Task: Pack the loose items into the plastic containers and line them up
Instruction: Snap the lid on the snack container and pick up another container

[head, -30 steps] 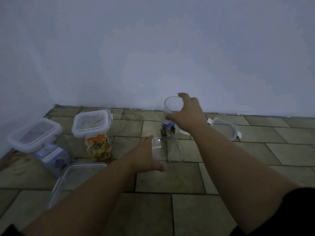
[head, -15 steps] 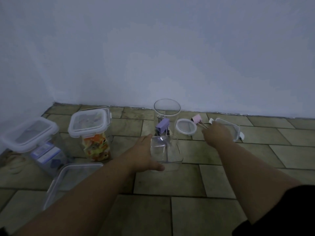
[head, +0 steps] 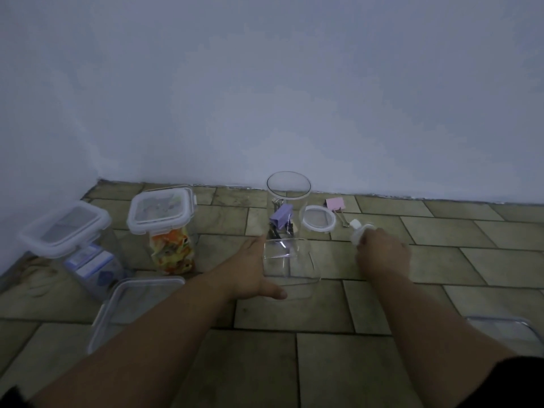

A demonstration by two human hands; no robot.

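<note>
Our left grip (head: pixel 253 269) lies flat-fingered against the empty square container (head: pixel 294 269) on the floor (head: pixel 456 260); our right grip (head: pixel 382 254), curled round a white-tabbed lid (head: pixel 356 231), sits to its right. The loose pink binder clip (head: pixel 335 204) lies beyond, nearest that right grip.

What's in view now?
round clear plastic jar: 1, clear, by wall
purple binder clip: 1, purple, in jar
round white-rimmed lid: 1, white, beside jar
pink binder clip: 1, pink, by wall
square clear plastic container: 1, clear, before jar
lidded square plastic containers: 2, clear, left, holding orange and blue packs
loose clear lid: 1, clear, near left
clear plastic rim: 1, clear, bottom right
white-latched clear lid: 1, clear, held
left hand: 1, against square container
right hand: 1, gripping latched lid
</note>
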